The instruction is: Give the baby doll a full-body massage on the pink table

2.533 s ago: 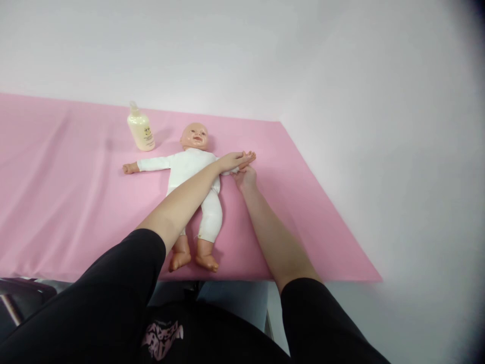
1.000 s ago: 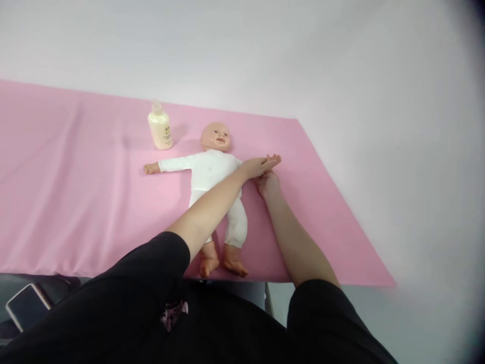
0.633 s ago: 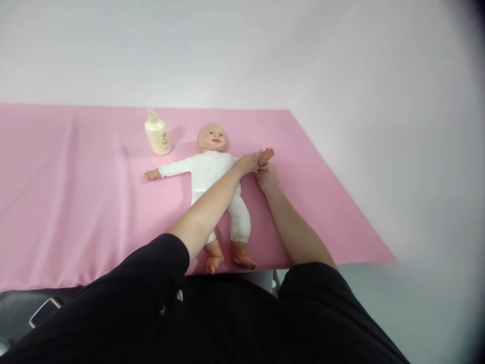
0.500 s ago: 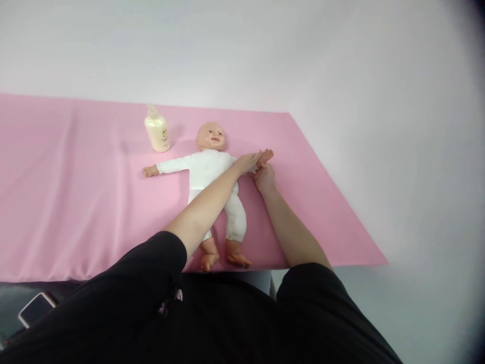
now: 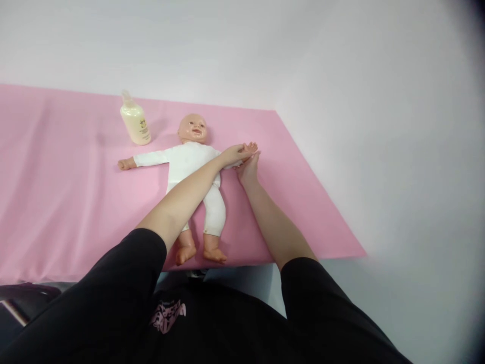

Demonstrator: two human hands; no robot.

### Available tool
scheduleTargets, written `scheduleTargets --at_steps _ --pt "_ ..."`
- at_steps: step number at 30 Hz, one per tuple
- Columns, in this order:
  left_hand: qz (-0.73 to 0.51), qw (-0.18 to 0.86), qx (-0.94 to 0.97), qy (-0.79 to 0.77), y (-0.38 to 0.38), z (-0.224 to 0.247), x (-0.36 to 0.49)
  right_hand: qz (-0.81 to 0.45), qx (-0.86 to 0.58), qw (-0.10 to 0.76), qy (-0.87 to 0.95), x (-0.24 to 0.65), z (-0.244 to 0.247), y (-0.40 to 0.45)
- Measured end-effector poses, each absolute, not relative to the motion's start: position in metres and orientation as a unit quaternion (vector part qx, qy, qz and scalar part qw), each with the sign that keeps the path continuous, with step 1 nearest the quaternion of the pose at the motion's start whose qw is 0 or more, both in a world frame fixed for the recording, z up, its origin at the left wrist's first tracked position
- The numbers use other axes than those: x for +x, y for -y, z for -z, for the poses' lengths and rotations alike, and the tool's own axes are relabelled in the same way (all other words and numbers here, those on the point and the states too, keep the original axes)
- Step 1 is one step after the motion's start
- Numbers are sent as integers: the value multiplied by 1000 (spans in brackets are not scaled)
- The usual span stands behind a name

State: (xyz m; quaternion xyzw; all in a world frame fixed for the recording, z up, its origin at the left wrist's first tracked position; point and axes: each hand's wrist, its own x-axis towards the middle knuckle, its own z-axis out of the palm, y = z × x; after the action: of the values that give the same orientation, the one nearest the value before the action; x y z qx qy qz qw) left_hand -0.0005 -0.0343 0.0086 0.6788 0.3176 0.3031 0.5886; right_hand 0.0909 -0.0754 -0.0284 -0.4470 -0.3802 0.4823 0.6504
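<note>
A baby doll in a white suit lies on its back on the pink-covered table, its arms stretched out sideways. My left hand reaches across the doll's body and is closed around its outstretched forearm near the wrist. From below and to the right, my right hand holds the same wrist, its fingertips beside the doll's palm. The doll's small hand shows above my fingers, palm up. My own fingers partly hide each other there.
A pump bottle of pale yellow liquid stands beyond the doll's other arm. The pink cloth has folds at the left. A white wall runs behind the table. A dark object with a pale edge lies at the lower left.
The whole view has shifted, so doll, bottle and hands appear farther left. My right hand has turned more upright, and its fingers reach up beside the doll's hand. Both hands stay at the doll's wrist.
</note>
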Motion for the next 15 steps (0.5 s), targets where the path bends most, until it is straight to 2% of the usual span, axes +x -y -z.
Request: scheduleTargets --at_steps 8,15 --pt "-329 589 634 -378 22 -1 -3 -533 -409 667 323 79 26 70" --pt "-325 595 639 -363 21 -3 -3 -505 -453 653 335 78 23 78"
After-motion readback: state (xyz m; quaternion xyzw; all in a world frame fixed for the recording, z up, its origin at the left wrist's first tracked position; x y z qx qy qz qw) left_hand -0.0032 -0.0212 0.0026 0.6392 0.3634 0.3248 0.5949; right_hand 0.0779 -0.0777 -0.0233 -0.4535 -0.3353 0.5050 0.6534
